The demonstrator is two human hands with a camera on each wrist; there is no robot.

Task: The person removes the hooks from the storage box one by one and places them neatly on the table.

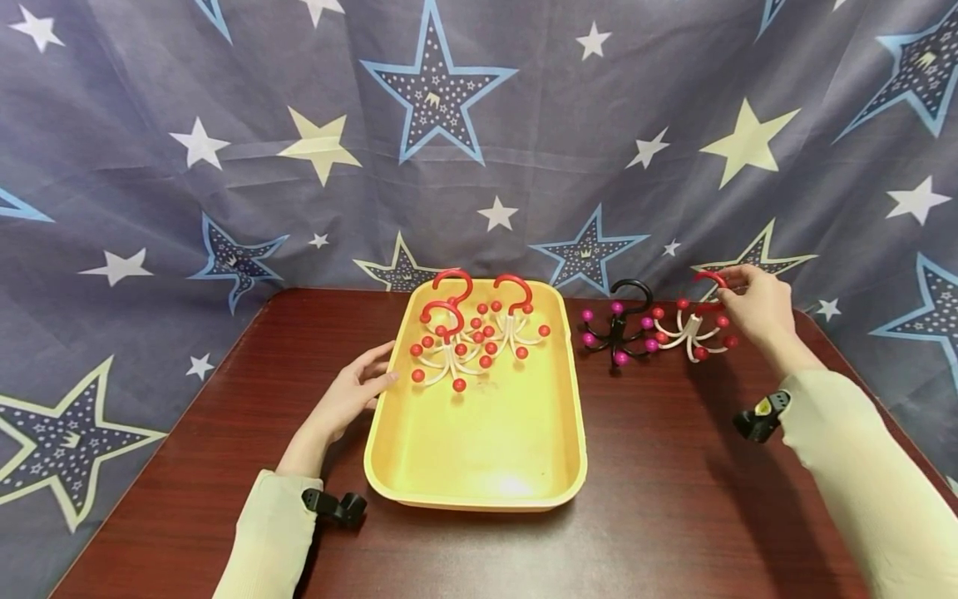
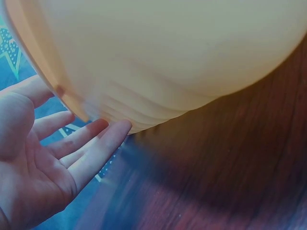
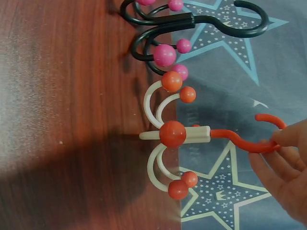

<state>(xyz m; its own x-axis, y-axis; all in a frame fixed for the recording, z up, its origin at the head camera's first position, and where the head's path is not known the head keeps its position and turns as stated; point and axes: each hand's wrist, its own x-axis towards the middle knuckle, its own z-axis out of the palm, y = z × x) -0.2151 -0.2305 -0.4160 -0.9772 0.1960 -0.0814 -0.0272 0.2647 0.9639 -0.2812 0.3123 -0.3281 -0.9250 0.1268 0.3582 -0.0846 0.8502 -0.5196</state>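
Note:
My right hand (image 1: 759, 312) pinches the red hook of a white multi-arm hook hanger (image 1: 689, 329) with red ball tips. In the right wrist view, thumb and fingers (image 3: 280, 167) meet at the curve of that red hook (image 3: 235, 139); the white arms point toward the table. Beside it stands a black hook hanger (image 1: 618, 329) with pink balls. On the left, my left hand (image 1: 348, 395) rests against the side of a yellow tray (image 1: 479, 453). Its fingers (image 2: 98, 153) lie nearly straight along the tray's outer wall (image 2: 144, 57). Three white hangers with red hooks (image 1: 512, 329) stand at the tray's far end.
A brown wooden table (image 1: 659, 482) carries everything. Behind its far edge hangs a grey-blue curtain (image 1: 247, 75) printed with stars. The black hanger is close between the tray's right rim and the held hanger.

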